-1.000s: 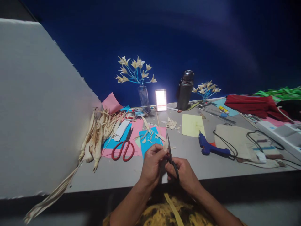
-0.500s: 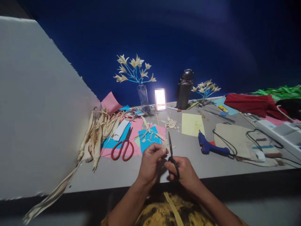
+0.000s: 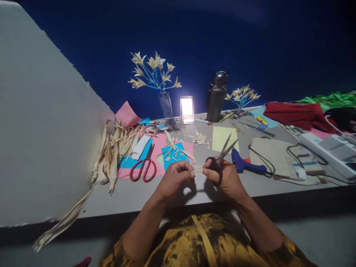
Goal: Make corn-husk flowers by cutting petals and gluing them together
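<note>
The grey surface (image 3: 125,200) spreads before me. Over it, my right hand (image 3: 226,176) grips the black scissors (image 3: 218,165), blades parted and pointing far, just left of the blue glue gun (image 3: 249,166). My left hand (image 3: 174,180) pinches a thin, pale strip (image 3: 198,171), which spans the space between both hands.

This looks like a place for handicraft, maybe a small craft corner, but whether it is in a home or in a workshop I cannot tell. It is shown by the grey tabletop (image 3: 150,196) against a dark blue wall (image 3: 105,48), and by the red-handled scissors (image 3: 144,168), coloured papers (image 3: 128,115) and dried husks (image 3: 111,148) to the left of the grip of the left hand (image 3: 179,176). Beyond both hands stand handmade-looking flowers in a glass vase (image 3: 167,109), and just beside the right hand (image 3: 222,172) lies a blue glue gun (image 3: 247,165).
</note>
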Motion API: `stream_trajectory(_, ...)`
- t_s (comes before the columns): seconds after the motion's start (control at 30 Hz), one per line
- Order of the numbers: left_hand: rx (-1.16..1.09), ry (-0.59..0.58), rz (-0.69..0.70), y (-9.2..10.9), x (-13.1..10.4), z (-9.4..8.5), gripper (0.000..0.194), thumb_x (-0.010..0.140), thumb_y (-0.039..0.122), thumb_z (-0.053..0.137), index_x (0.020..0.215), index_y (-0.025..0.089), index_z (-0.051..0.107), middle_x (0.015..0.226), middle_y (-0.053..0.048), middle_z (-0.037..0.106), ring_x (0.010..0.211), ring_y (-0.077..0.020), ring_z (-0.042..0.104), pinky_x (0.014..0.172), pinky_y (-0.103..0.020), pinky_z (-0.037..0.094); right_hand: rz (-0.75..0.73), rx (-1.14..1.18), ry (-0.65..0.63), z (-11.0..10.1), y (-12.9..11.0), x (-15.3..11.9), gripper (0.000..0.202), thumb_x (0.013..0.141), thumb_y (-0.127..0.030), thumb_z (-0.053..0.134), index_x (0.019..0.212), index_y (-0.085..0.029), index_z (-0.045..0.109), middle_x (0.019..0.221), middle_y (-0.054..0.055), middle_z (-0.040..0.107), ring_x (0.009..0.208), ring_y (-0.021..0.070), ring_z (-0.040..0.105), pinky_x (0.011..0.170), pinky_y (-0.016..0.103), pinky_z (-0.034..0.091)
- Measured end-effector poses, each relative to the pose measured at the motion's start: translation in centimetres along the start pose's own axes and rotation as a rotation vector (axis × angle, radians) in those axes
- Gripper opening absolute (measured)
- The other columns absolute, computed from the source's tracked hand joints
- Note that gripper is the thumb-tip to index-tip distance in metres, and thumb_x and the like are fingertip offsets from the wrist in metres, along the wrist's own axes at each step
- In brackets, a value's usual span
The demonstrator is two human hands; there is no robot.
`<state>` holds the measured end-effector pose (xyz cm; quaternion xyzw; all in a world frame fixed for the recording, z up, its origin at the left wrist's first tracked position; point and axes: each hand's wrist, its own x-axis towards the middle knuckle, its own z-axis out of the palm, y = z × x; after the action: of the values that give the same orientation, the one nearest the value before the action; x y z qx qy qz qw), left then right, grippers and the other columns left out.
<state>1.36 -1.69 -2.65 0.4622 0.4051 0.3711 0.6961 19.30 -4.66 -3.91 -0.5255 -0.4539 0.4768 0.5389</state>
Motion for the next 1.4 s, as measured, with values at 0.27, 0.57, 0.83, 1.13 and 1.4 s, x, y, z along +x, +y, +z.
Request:
stream_trajectory(0.27, -0.413, 0.194, 0.018, -2.0, -0.1, 2.1, 0.024, 0.066, 0.025, 0.080, 0.081, 0.015, 0.065, 0.073, -0.001, 0.063, 0.061, -0.0095, 0.056, 0.060, -0.022, 0.046, 0.052, 0.382, 0.212, 1.9, 2.4, 0.7, 0.033, 0.061, -0.035, 0.085, 0.078, -0.017, 0.064, 0.071, -0.001, 0.061, 0.063, 0.0130, 0.052, 0.060, 0.026, 0.042)
stream_trajectory(0.57, -0.452, 0.135, -0.009, -1.8, 1.2, 2.7, 0.022, 0.065, 0.022, 0.079, 0.070, 0.015, 0.058, 0.057, 0.004, 0.049, 0.052, -0.0074, 0.043, 0.054, -0.022, 0.038, 0.072, 0.305, 0.156, 2.3, 3.0, 0.8, 0.029, 0.063, -0.035, 0.081, 0.075, -0.018, 0.061, 0.069, -0.002, 0.058, 0.063, 0.0138, 0.052, 0.062, 0.026, 0.042)
stream_trajectory(0.83, -0.657, 0.053, -0.084, -0.4, 1.3, -0.8, 0.026, 0.069, 0.029, 0.080, 0.077, 0.016, 0.059, 0.069, 0.002, 0.052, 0.059, -0.0087, 0.049, 0.055, -0.023, 0.041, 0.069, 0.294, 0.192, 1.6, 3.3, 1.3, 0.027, 0.064, -0.032, 0.080, 0.076, -0.018, 0.060, 0.070, -0.002, 0.057, 0.063, 0.0130, 0.049, 0.063, 0.026, 0.042)
stream_trajectory(1.13, -0.356, 0.091, -0.093, -0.7, 1.4, 0.5, 0.025, 0.066, 0.024, 0.083, 0.066, 0.016, 0.059, 0.054, 0.004, 0.051, 0.050, -0.0085, 0.046, 0.052, -0.022, 0.039, 0.067, 0.177, 0.095, 1.5, 2.7, 1.2, 0.024, 0.066, -0.031, 0.079, 0.075, -0.018, 0.061, 0.069, -0.002, 0.060, 0.062, 0.0135, 0.051, 0.062, 0.026, 0.042)
stream_trajectory(1.4, -0.385, 0.164, -0.060, -1.5, 1.2, 2.2, 0.031, 0.068, 0.034, 0.085, 0.083, 0.014, 0.065, 0.072, 0.000, 0.060, 0.061, -0.0094, 0.055, 0.055, -0.020, 0.044, -0.192, 0.036, 0.284, 2.2, 3.9, 1.5, 0.017, 0.079, -0.033, 0.073, 0.083, -0.019, 0.064, 0.073, 0.000, 0.065, 0.066, 0.0165, 0.060, 0.064, 0.029, 0.046)
